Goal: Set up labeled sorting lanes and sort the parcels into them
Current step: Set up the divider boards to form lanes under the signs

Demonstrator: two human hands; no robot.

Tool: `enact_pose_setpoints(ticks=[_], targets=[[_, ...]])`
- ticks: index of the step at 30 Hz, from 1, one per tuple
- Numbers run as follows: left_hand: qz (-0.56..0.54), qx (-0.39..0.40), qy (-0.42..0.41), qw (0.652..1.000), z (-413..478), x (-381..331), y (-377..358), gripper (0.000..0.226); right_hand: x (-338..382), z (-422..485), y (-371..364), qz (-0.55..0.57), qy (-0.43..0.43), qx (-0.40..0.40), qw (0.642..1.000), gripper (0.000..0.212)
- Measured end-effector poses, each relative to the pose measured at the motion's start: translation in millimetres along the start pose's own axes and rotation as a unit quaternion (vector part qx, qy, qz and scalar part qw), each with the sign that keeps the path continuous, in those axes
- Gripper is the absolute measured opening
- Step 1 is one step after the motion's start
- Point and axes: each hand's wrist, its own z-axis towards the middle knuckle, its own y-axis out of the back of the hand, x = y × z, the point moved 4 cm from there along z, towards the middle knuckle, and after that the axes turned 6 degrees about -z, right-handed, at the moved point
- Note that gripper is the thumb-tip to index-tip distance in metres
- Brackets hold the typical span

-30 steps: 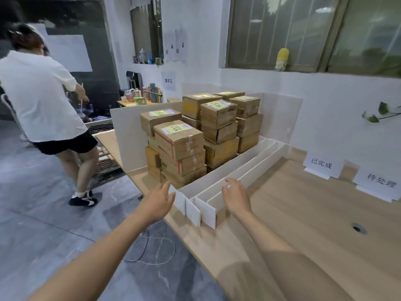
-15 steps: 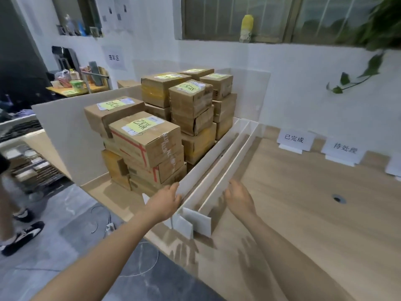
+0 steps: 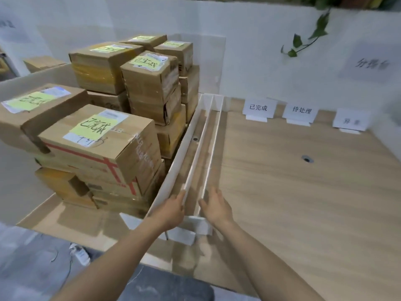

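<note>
Head view: stacked parcels [image 3: 97, 135] on wooden table [image 3: 303, 192]; white lane dividers [image 3: 173, 170] lying lengthwise just right of parcels. Left hand [image 3: 171, 210], fingers straight, pressing middle divider's near end; right hand [image 3: 217, 208] spread beside rightmost divider. Label cards [image 3: 259, 107] farther right of parcels.

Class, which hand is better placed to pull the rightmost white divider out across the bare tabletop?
Right. The right hand rests against the rightmost divider, beside bare table; the left hand touches the middle divider, near the parcels.
</note>
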Motion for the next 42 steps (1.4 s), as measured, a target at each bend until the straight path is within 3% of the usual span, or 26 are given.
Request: enact_pose_setpoints(ticks=[7, 14, 17, 22, 29, 42], targets=[[-0.025, 0.023, -0.006, 0.999, 11, 2, -11, 0.067, 12, -2, -20, -0.024, -0.04, 0.01, 0.999, 0.061], [0.004, 0.038, 0.039, 0.998, 18, 2, -15, 0.08, 8, -7, -23, -0.054, -0.103, 0.02, 0.993, 0.077], [0.023, 0.009, 0.037, 0.999, 12, 0, -15, 0.063, 2, -12, -23, -0.048, -0.113, 0.017, 0.992, 0.08], [0.071, -0.02, 0.027, 0.997, 11, 3, -23, 0.074, -4, -16, -17, -0.045, -0.109, -0.01, 0.993, 0.074], [0.013, -0.098, 0.027, 0.995, 14, -4, -10, 0.076, -12, -16, 14, -0.045, -0.095, -0.058, 0.993, 0.068], [0.004, -0.137, -0.034, 0.99, 16, -65, 20, 0.076, -54, -22, 89, -0.04, -0.106, -0.148, 0.982, 0.063]])
